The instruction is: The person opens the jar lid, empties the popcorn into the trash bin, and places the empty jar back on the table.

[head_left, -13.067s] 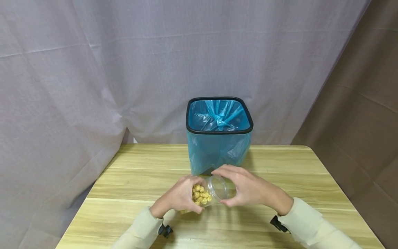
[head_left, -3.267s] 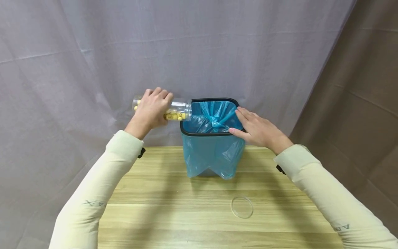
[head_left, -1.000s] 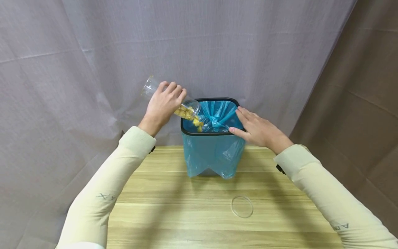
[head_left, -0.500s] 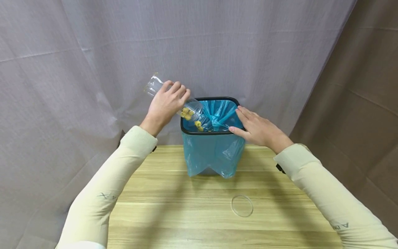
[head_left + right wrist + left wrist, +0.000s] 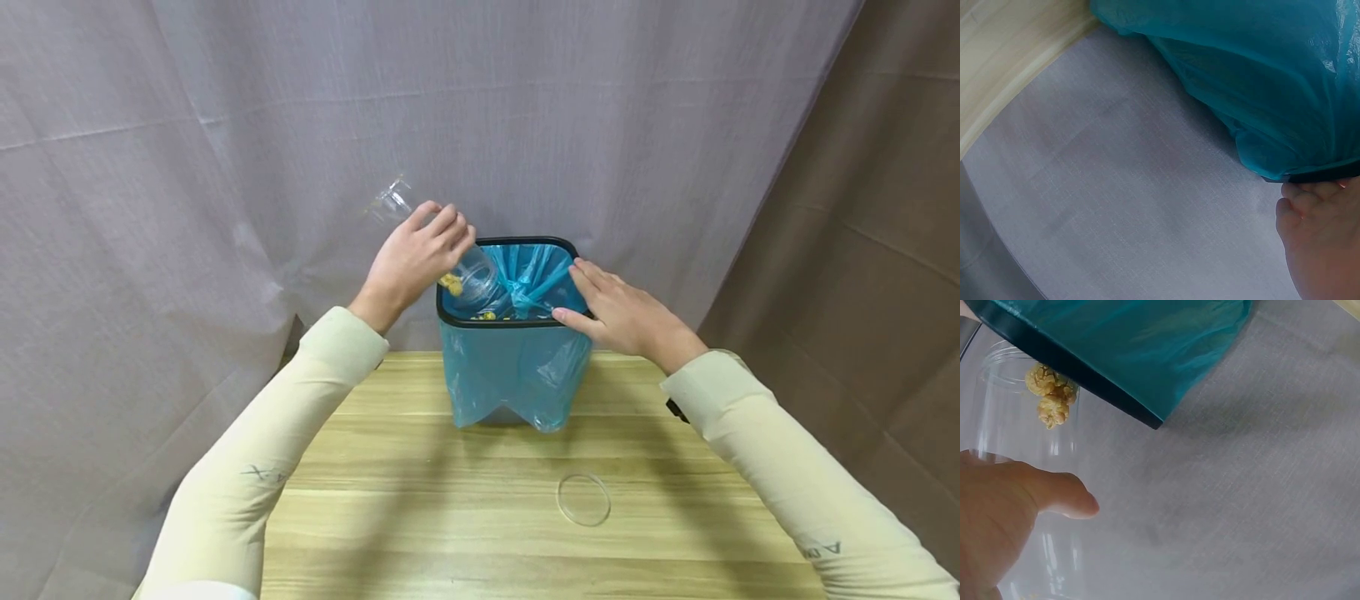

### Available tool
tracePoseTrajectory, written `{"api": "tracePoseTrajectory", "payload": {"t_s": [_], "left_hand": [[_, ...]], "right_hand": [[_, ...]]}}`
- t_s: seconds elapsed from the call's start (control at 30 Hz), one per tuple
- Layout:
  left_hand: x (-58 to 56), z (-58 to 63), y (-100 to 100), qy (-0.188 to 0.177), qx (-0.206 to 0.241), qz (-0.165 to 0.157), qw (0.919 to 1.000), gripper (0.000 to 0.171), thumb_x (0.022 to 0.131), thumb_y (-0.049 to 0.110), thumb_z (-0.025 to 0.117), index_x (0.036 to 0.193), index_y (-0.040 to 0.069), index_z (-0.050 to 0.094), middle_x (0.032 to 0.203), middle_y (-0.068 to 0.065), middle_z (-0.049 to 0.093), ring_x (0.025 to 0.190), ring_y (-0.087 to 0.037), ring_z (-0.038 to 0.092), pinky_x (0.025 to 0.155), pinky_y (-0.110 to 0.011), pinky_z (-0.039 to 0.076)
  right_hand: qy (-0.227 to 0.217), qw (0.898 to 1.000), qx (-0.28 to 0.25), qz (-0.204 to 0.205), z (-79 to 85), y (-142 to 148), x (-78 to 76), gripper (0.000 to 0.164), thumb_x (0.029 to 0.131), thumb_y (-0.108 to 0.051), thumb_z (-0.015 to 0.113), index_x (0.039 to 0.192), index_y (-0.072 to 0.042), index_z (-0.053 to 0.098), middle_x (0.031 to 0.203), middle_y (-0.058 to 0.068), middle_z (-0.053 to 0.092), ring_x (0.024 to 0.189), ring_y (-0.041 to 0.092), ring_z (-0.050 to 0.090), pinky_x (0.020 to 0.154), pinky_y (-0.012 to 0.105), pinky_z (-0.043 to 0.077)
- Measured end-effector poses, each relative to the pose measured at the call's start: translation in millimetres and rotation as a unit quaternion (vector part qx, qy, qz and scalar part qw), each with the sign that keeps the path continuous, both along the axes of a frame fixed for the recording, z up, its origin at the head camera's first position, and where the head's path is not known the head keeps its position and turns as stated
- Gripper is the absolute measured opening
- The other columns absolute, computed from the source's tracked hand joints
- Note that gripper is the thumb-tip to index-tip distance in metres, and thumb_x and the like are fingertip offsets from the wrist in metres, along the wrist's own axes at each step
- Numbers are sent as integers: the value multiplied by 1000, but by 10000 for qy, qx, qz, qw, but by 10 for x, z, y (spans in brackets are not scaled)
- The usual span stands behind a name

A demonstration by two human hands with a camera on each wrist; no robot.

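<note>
In the head view my left hand [image 5: 422, 254] grips a clear plastic jar [image 5: 393, 200] round its middle. The jar tilts steeply, its mouth down inside the rim of a black-rimmed bin [image 5: 517, 323] lined with a blue bag [image 5: 517, 375]. A small clump of yellow popcorn [image 5: 1052, 394] lies near the jar's mouth in the left wrist view. A few more popcorn pieces [image 5: 486, 316] show inside the bin, partly hidden by the near rim. My right hand [image 5: 626, 317] rests on the bin's right front corner with its fingers straight; it holds no jar or lid.
A clear round lid [image 5: 583, 500] lies on the wooden table [image 5: 480, 542] in front of the bin. Grey cloth [image 5: 300, 150] hangs behind the table and a brown cloth [image 5: 862, 250] hangs at the right.
My left hand brought the jar to the bin, then tipped it more steeply and rightward. Most popcorn has left the jar. The lid was set on the table earlier. My right hand stays on the rim.
</note>
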State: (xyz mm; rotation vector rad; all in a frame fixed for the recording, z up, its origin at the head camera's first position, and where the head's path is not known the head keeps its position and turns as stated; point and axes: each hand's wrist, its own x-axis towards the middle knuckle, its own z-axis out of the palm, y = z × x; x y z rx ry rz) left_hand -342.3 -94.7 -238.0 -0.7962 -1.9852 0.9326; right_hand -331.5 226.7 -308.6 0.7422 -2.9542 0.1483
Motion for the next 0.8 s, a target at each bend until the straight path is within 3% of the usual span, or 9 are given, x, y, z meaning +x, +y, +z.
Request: {"api": "tracePoseTrajectory", "payload": {"t_s": [0.27,0.5,0.8], "left_hand": [[16,-40,91,239,-302,-340,9987,53,86,-3,63,135,13,49,132,-7,56,125,-25,47,111,-37,35],[30,-35,150,256,-415,-272,9984,54,89,-1,61,138,14,46,135,-7,53,127,-26,46,112,-37,34],[25,-3,135,220,-193,-250,9993,53,86,-2,62,135,14,49,132,-6,56,124,-26,47,111,-37,36]], "right_hand": [[19,10000,7,-12,-6,-6,-15,95,90,-75,24,155,-8,4,165,11,2,152,32,7,121,56,16],[10,10000,14,-61,-9,-16,-16,96,90,-76,24,155,-9,4,165,11,2,152,33,8,120,57,17],[35,10000,-19,-45,-10,-23,-23,95,90,-75,24,155,-9,4,165,11,3,152,33,8,120,56,17]]}}
